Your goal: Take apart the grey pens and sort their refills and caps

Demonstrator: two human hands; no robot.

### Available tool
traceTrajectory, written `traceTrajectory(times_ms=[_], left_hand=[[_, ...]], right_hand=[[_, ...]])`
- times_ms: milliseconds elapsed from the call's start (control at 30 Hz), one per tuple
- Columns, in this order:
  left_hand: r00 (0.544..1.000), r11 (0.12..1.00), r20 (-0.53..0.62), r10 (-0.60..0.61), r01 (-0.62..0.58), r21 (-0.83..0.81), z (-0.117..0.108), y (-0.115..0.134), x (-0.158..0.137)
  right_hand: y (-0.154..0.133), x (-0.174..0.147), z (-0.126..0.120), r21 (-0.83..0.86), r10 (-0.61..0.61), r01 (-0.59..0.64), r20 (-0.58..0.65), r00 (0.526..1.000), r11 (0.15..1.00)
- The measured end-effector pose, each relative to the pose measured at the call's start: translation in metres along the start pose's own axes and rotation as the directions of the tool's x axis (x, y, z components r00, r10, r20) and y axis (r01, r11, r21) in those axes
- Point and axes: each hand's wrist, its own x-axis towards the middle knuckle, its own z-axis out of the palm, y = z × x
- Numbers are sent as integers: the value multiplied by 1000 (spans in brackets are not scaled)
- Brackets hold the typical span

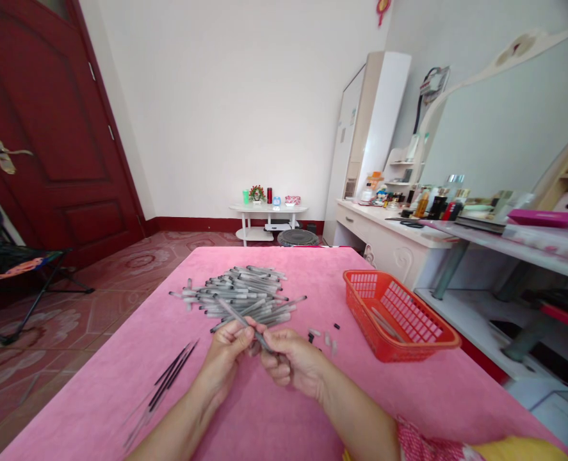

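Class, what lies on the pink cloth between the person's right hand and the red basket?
In the head view, a few small loose pieces, some black and some whitish, lie between the right hand and the red basket.

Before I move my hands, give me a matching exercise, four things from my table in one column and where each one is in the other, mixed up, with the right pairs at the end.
Things:
1. Heap of pens
2. Single pen
3. Thin dark rods
4. Red basket

Places:
A. Gripped by the left hand and the right hand
B. On the pink cloth, to the right of both hands
C. On the cloth, left of the left forearm
D. On the cloth, just beyond both hands

Right pairs: 1-D, 2-A, 3-C, 4-B.
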Motion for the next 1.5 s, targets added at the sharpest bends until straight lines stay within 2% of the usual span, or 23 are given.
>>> traceTrajectory(times_ms=[100,200,233,300,367,400,433,500,567,600,633,700,767,833,900,967,1033,1133,1200,1267,1333,1400,1500], left_hand=[[1000,1000,-27,4,-3,30,1,-1,0],[997,1000,-77,13,-12,12,3,-4,0],[995,1000,-99,17,-17,-2,5,-4,0],[990,999,-140,11,-17,-36,7,-6,0],[984,997,-177,-12,-1,-72,10,-7,0],[981,996,-192,-25,9,-87,11,-7,0],[978,995,-205,-38,18,-99,12,-8,0],[973,994,-226,-50,26,-110,13,-8,0],[976,996,-216,-40,22,-84,12,-6,1],[980,998,-198,-30,18,-59,11,-5,1],[985,999,-172,-16,11,-31,10,-3,1],[994,1000,-105,-2,4,20,9,1,0],[999,999,-38,-5,7,42,8,5,-1],[1000,998,7,-19,19,52,9,9,-3],[999,998,11,-30,29,58,10,10,-3],[999,997,-12,-39,39,60,11,8,-3],[998,997,-51,-45,48,57,11,4,-2],[992,998,-110,-53,58,36,12,-3,-2],[988,999,-144,-50,52,6,11,-9,-2],[982,998,-180,-58,53,-34,8,-12,0],[968,994,-234,-94,77,-84,4,-12,3],[943,986,-305,-134,95,-138,-1,-9,7],[927,983,-340,-157,112,-149,-6,-3,10]], right_hand=[[3,3,0,-97,-53,43,-108,993,994],[5,8,2,-436,-244,109,-267,932,893],[5,7,4,-579,-336,116,-288,897,807],[3,3,8,-837,-534,97,-250,808,538],[-1,-4,13,-972,-656,38,-129,744,234],[-3,-8,15,-992,-671,6,-79,737,123],[-4,-11,17,-999,-668,-24,-51,743,49],[-5,-13,19,-998,-650,-62,-42,759,-7],[-4,-11,18,-996,-654,-60,-90,751,68],[-3,-9,16,-985,-638,-43,-143,757,169],[-3,-7,15,-949,-587,-11,-204,783,315],[-4,-3,11,-745,-371,58,-262,891,664],[-6,-3,8,-417,-139,67,-146,979,906],[-8,-4,8,-156,-29,31,15,999,987],[-8,-6,8,-55,11,-7,84,996,998],[-5,-4,8,-109,6,-3,26,1000,994],[0,0,7,-276,-50,15,-119,992,961],[5,3,7,-628,-199,-23,-281,939,778],[6,1,10,-858,-404,-43,-284,870,512],[3,-5,15,-973,-567,-119,-212,796,197],[-1,-9,21,-970,-590,-240,-177,788,-30],[-4,-11,22,-935,-564,-320,-184,805,-152],[-10,-11,12,-899,-619,-401,-217,755,-173]])
